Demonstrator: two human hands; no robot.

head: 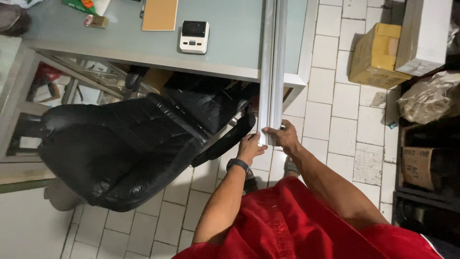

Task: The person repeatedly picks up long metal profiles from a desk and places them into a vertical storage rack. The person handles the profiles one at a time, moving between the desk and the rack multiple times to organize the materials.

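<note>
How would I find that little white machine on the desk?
Start at the grey desk above the black office chair. Near its front edge sits a small white label printer, left of the long aluminium rails. Unlike the flat tan notebook beside it, it is boxy with a dark top.

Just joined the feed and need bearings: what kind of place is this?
Probably a small workshop or shop back room: a desk with a black office chair, stacked cardboard boxes on white floor tiles, and both hands gripping a long aluminium rail.

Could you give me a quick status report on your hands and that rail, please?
Left hand and right hand both grip near end of metal rail. Rail lies along desk, end overhanging. Black chair close at left.
</note>
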